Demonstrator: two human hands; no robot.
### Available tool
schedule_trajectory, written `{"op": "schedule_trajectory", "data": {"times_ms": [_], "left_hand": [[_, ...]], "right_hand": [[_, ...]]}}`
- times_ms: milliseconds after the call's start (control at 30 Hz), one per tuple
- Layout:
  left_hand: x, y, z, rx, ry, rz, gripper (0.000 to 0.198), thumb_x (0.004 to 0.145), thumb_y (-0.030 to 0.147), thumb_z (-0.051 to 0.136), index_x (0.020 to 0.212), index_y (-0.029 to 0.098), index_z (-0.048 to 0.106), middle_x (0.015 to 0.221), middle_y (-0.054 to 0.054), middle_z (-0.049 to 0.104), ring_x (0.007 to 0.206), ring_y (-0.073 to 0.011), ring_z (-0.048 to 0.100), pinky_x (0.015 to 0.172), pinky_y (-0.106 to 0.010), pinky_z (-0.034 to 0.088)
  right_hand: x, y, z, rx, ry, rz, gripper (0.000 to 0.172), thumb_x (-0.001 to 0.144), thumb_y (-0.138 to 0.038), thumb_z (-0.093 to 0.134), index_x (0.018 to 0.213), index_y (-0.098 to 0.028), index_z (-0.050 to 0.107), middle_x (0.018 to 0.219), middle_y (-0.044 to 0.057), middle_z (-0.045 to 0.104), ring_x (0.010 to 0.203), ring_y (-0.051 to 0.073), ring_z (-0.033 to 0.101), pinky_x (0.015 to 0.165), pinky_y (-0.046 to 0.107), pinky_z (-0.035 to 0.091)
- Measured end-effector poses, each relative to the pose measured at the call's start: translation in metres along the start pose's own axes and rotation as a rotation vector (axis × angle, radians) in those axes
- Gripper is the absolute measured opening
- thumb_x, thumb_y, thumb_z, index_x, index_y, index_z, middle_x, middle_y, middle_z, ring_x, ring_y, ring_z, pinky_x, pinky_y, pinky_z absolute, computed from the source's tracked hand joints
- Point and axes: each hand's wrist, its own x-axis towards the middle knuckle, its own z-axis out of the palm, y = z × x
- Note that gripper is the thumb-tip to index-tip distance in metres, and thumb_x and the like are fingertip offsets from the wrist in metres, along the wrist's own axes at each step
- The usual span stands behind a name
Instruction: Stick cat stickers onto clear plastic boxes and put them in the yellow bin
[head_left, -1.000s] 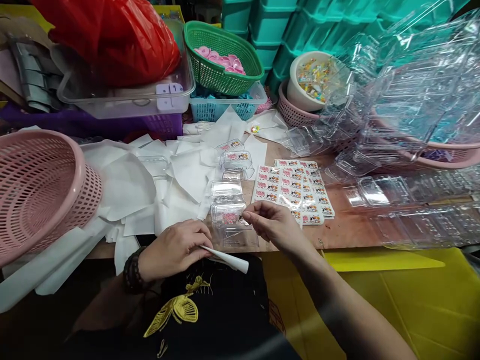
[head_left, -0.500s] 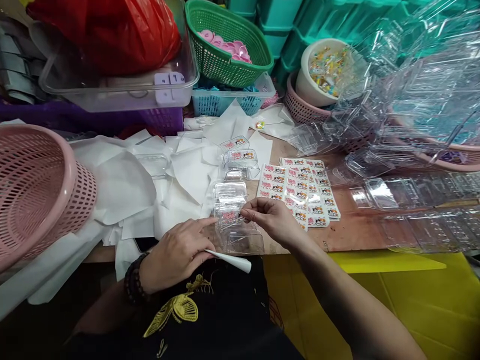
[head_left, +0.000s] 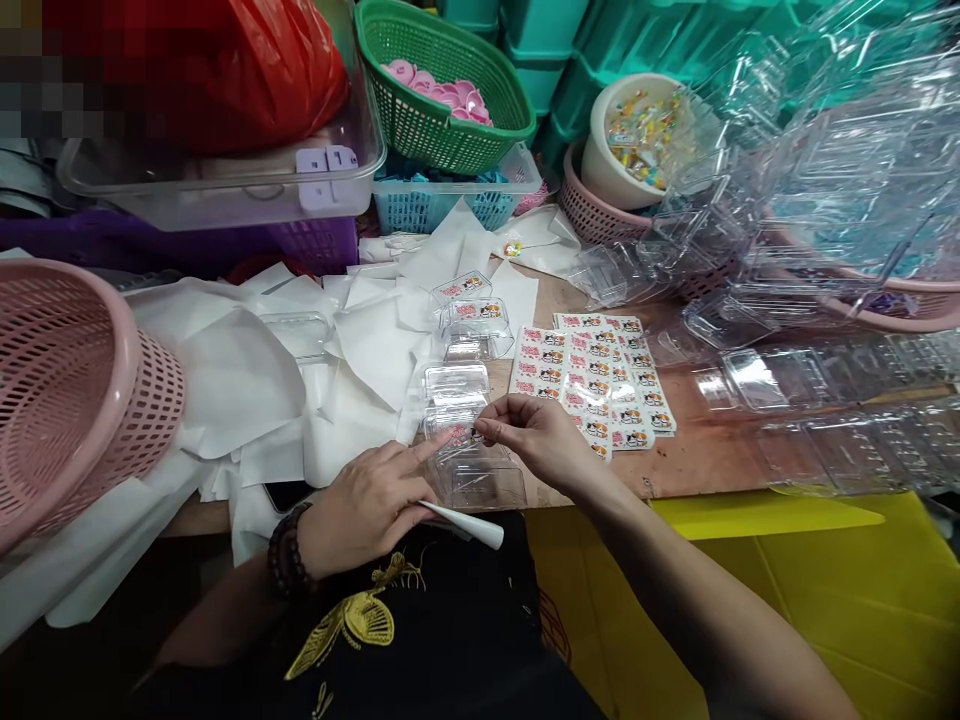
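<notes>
A clear plastic clamshell box (head_left: 480,470) lies open at the table's near edge. My right hand (head_left: 536,440) pinches a sticker against its lid, fingertips at the pink print. My left hand (head_left: 371,505) steadies the same box with its index finger stretched onto the lid, while a curled white backing strip (head_left: 465,522) is tucked under its fingers. Sticker sheets (head_left: 592,385) with pink and cat prints lie just right of the box. Three stickered boxes (head_left: 472,320) stand in a row behind it.
White backing papers (head_left: 300,370) litter the table's left half. A pink basket (head_left: 67,390) lies tipped at the left. Piles of clear empty boxes (head_left: 810,270) fill the right. Green basket (head_left: 442,90), cream bowl (head_left: 637,140) and a clear tub (head_left: 225,180) stand behind.
My left index finger has stretched out onto the box lid beside the sticker. My right hand stays pinched at the sticker. The view shifted slightly.
</notes>
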Motion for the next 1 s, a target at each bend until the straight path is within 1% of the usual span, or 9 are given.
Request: {"op": "schedule_trajectory", "data": {"times_ms": [167, 333, 467, 600, 700, 767, 833, 933, 1000], "left_hand": [[0.000, 0.000, 0.000, -0.005, -0.022, -0.036, 0.010, 0.091, 0.016, 0.061, 0.084, 0.018, 0.067, 0.158, -0.005, 0.041, 0.097, -0.0226, 0.060, 0.085, -0.042, 0.052], [0.001, 0.000, 0.000, 0.031, -0.045, -0.067, 0.010, 0.091, 0.019, 0.062, 0.083, 0.018, 0.067, 0.157, -0.004, 0.041, 0.097, -0.0233, 0.059, 0.084, -0.044, 0.052], [0.003, -0.001, -0.001, 0.027, -0.064, -0.070, 0.009, 0.090, 0.017, 0.063, 0.082, 0.019, 0.067, 0.158, -0.002, 0.040, 0.097, -0.0230, 0.058, 0.085, -0.044, 0.053], [0.001, 0.004, -0.006, 0.007, -0.031, -0.045, 0.009, 0.088, 0.015, 0.063, 0.082, 0.019, 0.069, 0.156, -0.004, 0.044, 0.104, -0.0246, 0.059, 0.089, -0.044, 0.052], [-0.005, 0.012, -0.012, -0.004, 0.071, -0.010, 0.013, 0.091, 0.015, 0.059, 0.087, 0.019, 0.070, 0.144, -0.009, 0.056, 0.110, -0.0257, 0.060, 0.093, -0.045, 0.052], [-0.009, 0.016, -0.014, -0.067, 0.109, 0.013, 0.013, 0.092, 0.018, 0.060, 0.090, 0.020, 0.072, 0.118, -0.009, 0.069, 0.100, -0.0231, 0.064, 0.087, -0.040, 0.054], [-0.012, 0.017, -0.013, -0.195, 0.137, -0.014, 0.012, 0.090, 0.023, 0.067, 0.099, 0.020, 0.073, 0.098, -0.006, 0.074, 0.087, -0.0196, 0.068, 0.079, -0.033, 0.057], [-0.015, 0.017, -0.007, -0.452, 0.151, -0.148, 0.022, 0.085, 0.027, 0.073, 0.105, 0.018, 0.074, 0.090, -0.005, 0.077, 0.076, -0.0162, 0.072, 0.068, -0.024, 0.059], [-0.014, 0.019, 0.001, -0.564, 0.135, -0.218, 0.015, 0.085, 0.026, 0.073, 0.095, 0.017, 0.077, 0.082, -0.004, 0.078, 0.069, -0.0149, 0.072, 0.060, -0.020, 0.057]], "right_hand": [[-0.001, -0.001, 0.000, -0.078, -0.004, -0.011, 0.029, 0.077, -0.046, 0.067, 0.075, -0.017, 0.064, 0.068, 0.001, 0.064, 0.063, 0.014, 0.057, 0.061, 0.028, 0.042], [-0.008, -0.006, 0.007, -0.395, 0.109, -0.101, 0.017, 0.083, -0.035, 0.067, 0.085, -0.019, 0.063, 0.072, 0.002, 0.067, 0.063, 0.015, 0.059, 0.058, 0.026, 0.041], [-0.014, -0.005, 0.005, -0.675, 0.217, -0.083, 0.040, 0.083, -0.034, 0.070, 0.117, -0.018, 0.054, 0.067, 0.000, 0.066, 0.060, 0.020, 0.062, 0.055, 0.027, 0.039], [-0.040, -0.005, 0.002, -0.771, 0.370, -0.262, 0.038, 0.090, -0.046, 0.061, 0.112, -0.015, 0.056, 0.072, 0.005, 0.066, 0.064, 0.022, 0.063, 0.058, 0.031, 0.044], [-0.069, -0.008, 0.010, -0.651, 0.124, -0.573, 0.041, 0.087, -0.050, 0.066, 0.111, -0.017, 0.058, 0.096, 0.011, 0.069, 0.087, 0.024, 0.066, 0.072, 0.033, 0.049], [-0.083, -0.007, 0.017, -0.637, -0.055, -0.641, 0.026, 0.088, -0.038, 0.068, 0.105, -0.020, 0.060, 0.098, 0.008, 0.070, 0.086, 0.021, 0.065, 0.072, 0.032, 0.048], [-0.091, -0.003, 0.022, -0.632, -0.078, -0.598, 0.003, 0.093, -0.022, 0.061, 0.096, -0.021, 0.061, 0.085, 0.003, 0.070, 0.073, 0.017, 0.063, 0.067, 0.030, 0.045], [-0.097, 0.002, 0.020, -0.660, -0.036, -0.523, 0.006, 0.095, -0.017, 0.056, 0.092, -0.020, 0.061, 0.077, 0.001, 0.070, 0.066, 0.016, 0.061, 0.067, 0.030, 0.043], [-0.101, 0.003, 0.019, -0.743, -0.017, -0.520, 0.007, 0.093, -0.024, 0.061, 0.098, -0.020, 0.062, 0.083, 0.004, 0.071, 0.073, 0.020, 0.063, 0.071, 0.033, 0.043]]}}
